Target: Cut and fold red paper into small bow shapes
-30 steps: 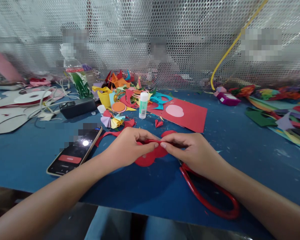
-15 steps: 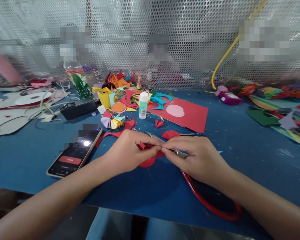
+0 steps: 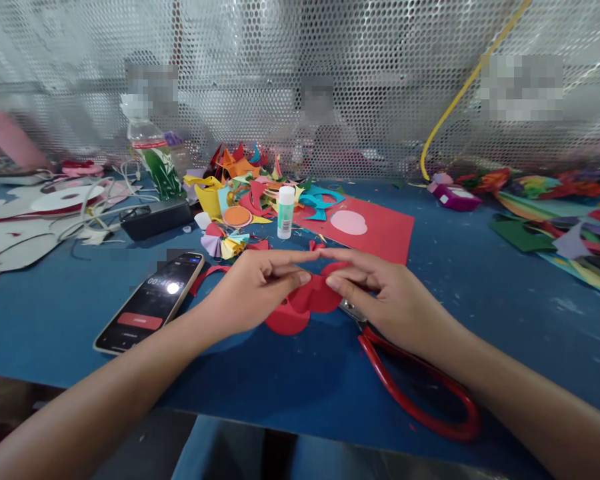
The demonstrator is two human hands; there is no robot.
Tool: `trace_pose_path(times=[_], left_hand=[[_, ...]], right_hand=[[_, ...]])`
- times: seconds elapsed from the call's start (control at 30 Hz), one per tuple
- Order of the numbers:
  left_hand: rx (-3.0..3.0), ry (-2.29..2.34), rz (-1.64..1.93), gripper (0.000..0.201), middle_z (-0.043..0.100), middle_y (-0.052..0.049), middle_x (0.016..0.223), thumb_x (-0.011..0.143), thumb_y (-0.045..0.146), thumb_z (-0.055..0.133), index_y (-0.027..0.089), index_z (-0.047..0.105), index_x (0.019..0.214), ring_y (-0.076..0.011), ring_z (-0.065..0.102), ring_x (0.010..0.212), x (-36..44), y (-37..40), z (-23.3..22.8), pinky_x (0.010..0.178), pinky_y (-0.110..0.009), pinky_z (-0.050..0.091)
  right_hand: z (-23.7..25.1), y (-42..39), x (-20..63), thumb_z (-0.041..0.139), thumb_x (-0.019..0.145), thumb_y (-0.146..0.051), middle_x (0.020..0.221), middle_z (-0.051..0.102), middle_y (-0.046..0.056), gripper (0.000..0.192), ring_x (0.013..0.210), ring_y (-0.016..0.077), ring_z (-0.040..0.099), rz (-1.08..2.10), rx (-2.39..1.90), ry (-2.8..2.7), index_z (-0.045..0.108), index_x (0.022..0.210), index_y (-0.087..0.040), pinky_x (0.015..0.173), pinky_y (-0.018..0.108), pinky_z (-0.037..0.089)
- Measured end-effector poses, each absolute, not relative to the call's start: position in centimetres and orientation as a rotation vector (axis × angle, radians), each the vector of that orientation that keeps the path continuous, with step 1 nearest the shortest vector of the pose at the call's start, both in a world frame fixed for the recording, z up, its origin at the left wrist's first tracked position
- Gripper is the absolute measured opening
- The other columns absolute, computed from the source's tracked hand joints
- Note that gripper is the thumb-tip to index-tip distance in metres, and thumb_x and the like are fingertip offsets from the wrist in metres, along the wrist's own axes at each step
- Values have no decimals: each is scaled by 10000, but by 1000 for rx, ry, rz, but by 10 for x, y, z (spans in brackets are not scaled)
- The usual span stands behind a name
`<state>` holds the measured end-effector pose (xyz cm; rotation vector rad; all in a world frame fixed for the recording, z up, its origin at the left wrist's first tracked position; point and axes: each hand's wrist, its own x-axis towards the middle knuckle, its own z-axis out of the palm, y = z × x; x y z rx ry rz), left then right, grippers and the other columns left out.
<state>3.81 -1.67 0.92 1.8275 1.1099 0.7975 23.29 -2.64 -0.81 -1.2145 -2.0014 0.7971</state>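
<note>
Both hands meet at table centre over a red paper cutout (image 3: 300,308), a lobed shape of rounded petals lying on the blue table (image 3: 290,393). L hand (image 3: 253,290) has thumb + fingers closed on the cutout's left upper edge, index stretched out to the right. R hand (image 3: 380,293) pinches the right upper edge, index pointing left; the two index tips touch just above the paper. So both hands are clamped on the same piece, lifted slightly at the top, lower lobes resting on the table.

Under the R wrist lie red-handled scissors (image 3: 420,393), blades tucked beneath the palm, handles toward the near edge; R hand isn't gripping them. Left of the L forearm a phone (image 3: 153,310) lies screen up w/ a red button showing. Behind the hands: glue stick (image 3: 285,212) upright, red card (image 3: 375,230) w/ a pink oval on it, heap of coloured paper scraps (image 3: 245,183). Farther left a plastic bottle (image 3: 153,157) and a black box (image 3: 155,217). Perforated metal screen (image 3: 330,67) closes the back, blurred people behind it
</note>
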Motion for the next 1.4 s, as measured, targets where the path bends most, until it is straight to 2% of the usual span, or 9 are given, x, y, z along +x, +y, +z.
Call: trace_pose_path(times=[0.13,0.27,0.4,0.63,0.73,0.93,1.07,1.23,1.4], left_hand=[[1766,1137,863,251,658,0,682,811,308,567,164,670,988,-85,558,563,37,-13,10,525,-185,480],[1846,1106,882,278,684,2,752,719,319,679,180,666,960,-90,584,624,37,-15,8,528,-162,462],[2008,1112,999,191,699,-15,828,777,338,617,185,675,876,-115,609,715,38,-18,5,572,-183,458],[1919,1176,1130,156,585,41,597,821,331,560,192,495,852,-75,513,510,39,-18,-2,463,-179,381],[2034,1088,1184,132,570,27,653,814,283,566,178,494,782,-74,522,562,38,-17,-4,497,-172,416],[2248,972,1147,216,618,-39,998,759,153,614,184,579,970,-107,597,804,38,-17,-5,526,-137,489],[2368,956,1180,248,632,-63,1008,765,151,612,170,598,1012,-152,588,966,37,-16,-6,591,-157,523],[2498,908,1214,234,646,-72,996,773,143,605,144,610,1007,-138,610,914,38,-15,-10,769,-236,537],[2540,885,1206,252,643,-77,1007,772,134,598,133,609,1023,-131,616,899,39,-16,-11,774,-225,537]], right_hand=[[-9,-25,233,624,768,-307,940,702,32,373,813,178,666,785,-1153,-1952,562,1128,-228,719,290,525],[-5,-26,232,560,823,-307,861,706,9,174,761,154,655,715,-1172,-1969,636,957,-228,674,255,503],[-1,-28,232,471,878,-326,747,668,-11,197,655,127,593,634,-1202,-2069,637,854,-223,590,235,451],[-4,-31,230,472,869,-335,632,525,-21,217,580,113,480,678,-1209,-2121,559,721,-202,532,226,398],[-3,-31,229,480,866,-314,611,512,-34,207,562,102,464,661,-1217,-2095,564,713,-203,517,215,385],[-1,-30,230,505,849,-285,605,553,-33,178,536,95,505,659,-1192,-1995,577,713,-197,483,196,403],[-6,-31,230,550,810,-245,670,635,-19,88,594,115,582,410,-1146,-2086,595,748,-202,557,215,447],[-12,-32,232,536,809,-217,670,668,0,100,574,124,603,-77,-1078,-2179,608,746,-189,532,232,423],[-11,-31,231,528,814,-225,677,667,0,115,579,117,600,-73,-1078,-2206,598,732,-186,537,220,416]])
